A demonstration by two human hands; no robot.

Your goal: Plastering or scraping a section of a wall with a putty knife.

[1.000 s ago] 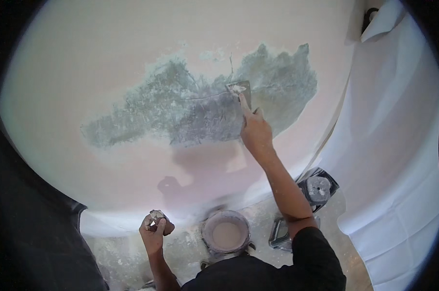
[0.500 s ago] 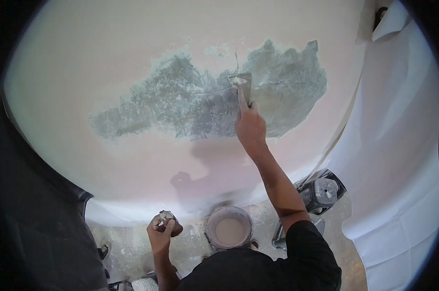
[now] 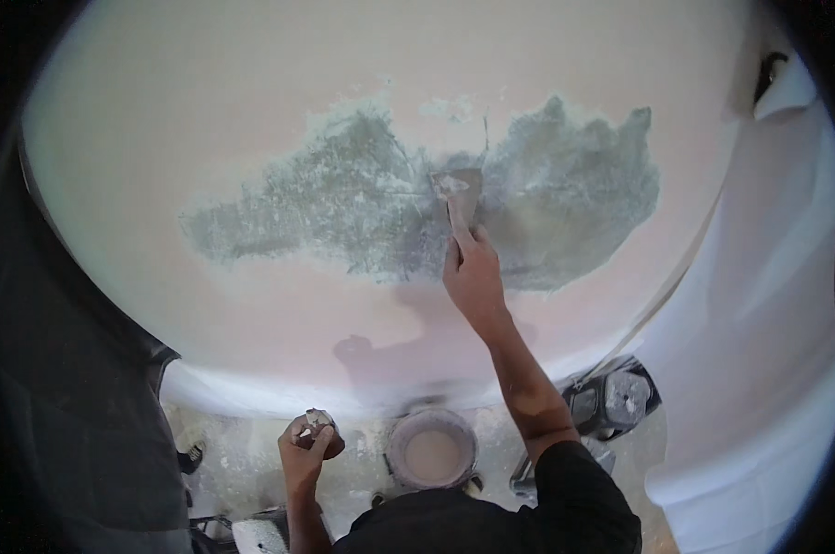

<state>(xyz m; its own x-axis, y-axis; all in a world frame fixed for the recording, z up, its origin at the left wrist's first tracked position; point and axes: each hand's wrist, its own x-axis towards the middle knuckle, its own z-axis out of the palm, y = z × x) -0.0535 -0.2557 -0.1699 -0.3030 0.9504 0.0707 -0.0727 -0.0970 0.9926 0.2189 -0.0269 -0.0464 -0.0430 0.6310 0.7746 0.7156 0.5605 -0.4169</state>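
Note:
My right hand [image 3: 473, 272] grips a flat putty knife [image 3: 455, 180] with pale paste on its blade, its index finger along the tool. The blade lies on the middle of a mottled grey patch [image 3: 574, 194] on a pale pink wall [image 3: 233, 111]. Low at the centre left, my left hand [image 3: 299, 451] is closed on a small brown object [image 3: 330, 439] with pale grey material on top; I cannot make out exactly what it is. To its right, on the floor, stands a round bucket [image 3: 431, 454] of pale, creamy liquid.
Black plastic items, one holding a grey disc [image 3: 626, 395], sit at the lower right. A white sheet [image 3: 740, 305] hangs on the right, dark fabric [image 3: 85, 415] on the left. The stained floor [image 3: 205, 425] shows below the wall, with a shoe [image 3: 192, 456] at lower left.
Over the last second the putty knife has moved slightly leftward against the grey patch, after rising a little midway. The view has shifted. My left hand still holds the brown object.

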